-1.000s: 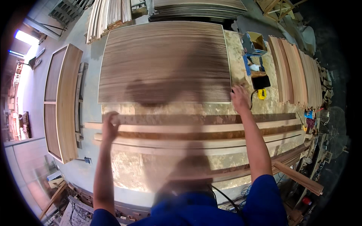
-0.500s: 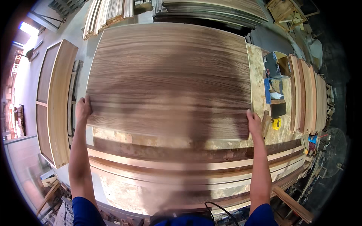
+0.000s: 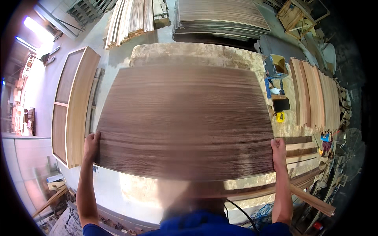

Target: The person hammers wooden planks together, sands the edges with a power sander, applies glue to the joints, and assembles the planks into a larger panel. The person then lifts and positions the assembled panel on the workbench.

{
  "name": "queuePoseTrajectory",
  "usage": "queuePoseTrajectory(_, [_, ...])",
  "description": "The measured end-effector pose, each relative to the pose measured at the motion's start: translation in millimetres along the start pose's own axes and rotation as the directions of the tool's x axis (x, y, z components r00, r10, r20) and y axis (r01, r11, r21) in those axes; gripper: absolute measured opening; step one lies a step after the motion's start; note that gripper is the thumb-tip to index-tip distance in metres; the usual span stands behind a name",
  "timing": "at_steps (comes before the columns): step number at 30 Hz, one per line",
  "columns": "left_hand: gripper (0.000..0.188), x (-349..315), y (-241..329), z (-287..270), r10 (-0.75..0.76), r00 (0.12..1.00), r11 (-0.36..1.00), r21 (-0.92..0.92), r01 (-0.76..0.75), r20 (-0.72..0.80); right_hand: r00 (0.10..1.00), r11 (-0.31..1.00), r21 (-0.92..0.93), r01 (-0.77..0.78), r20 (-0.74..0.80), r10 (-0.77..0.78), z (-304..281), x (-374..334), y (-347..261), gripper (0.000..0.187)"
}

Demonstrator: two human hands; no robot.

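Note:
A large brown wood-grain panel (image 3: 185,122) spans the space between my hands, over a worn, stained worktable (image 3: 189,53). My left hand (image 3: 91,146) is closed around the panel's left edge, close to its near corner. On the opposite edge, my right hand (image 3: 278,153) grips the panel at about the same height. Each hand's fingers are partly hidden by the panel. Under the panel's near right corner, long wooden strips (image 3: 301,147) lie across the table.
Right of the panel lie an open box (image 3: 276,66), a blue tray (image 3: 268,87) and a yellow tape measure (image 3: 280,117). Farther right is a row of boards (image 3: 315,94). A wooden frame (image 3: 76,110) stands at left. Stacked panels (image 3: 220,19) and timber strips (image 3: 130,21) sit behind.
Both hands have drawn the panel toward me, baring the table's far end. The panel now covers most of the long strips.

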State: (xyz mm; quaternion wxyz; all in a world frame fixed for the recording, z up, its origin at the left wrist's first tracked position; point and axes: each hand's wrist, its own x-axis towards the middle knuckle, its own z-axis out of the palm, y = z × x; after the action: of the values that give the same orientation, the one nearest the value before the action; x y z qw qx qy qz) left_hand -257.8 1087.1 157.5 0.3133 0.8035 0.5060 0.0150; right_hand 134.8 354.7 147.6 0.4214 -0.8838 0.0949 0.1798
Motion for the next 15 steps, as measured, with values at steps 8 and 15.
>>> queuePoseTrajectory(8, [0.082, -22.9, 104.2, -158.4, 0.332, 0.857, 0.579, -0.802, 0.145, 0.394, 0.823, 0.798, 0.594, -0.101, 0.500, -0.268, -127.6, 2.5, -165.9, 0.044])
queuePoseTrajectory(15, [0.079, 144.5, 119.6, -65.1, 0.335, 0.892, 0.453, -0.778, -0.435, -0.303, 0.833, 0.717, 0.464, 0.520, -0.089, -0.547, -65.1, 145.8, -197.6, 0.043])
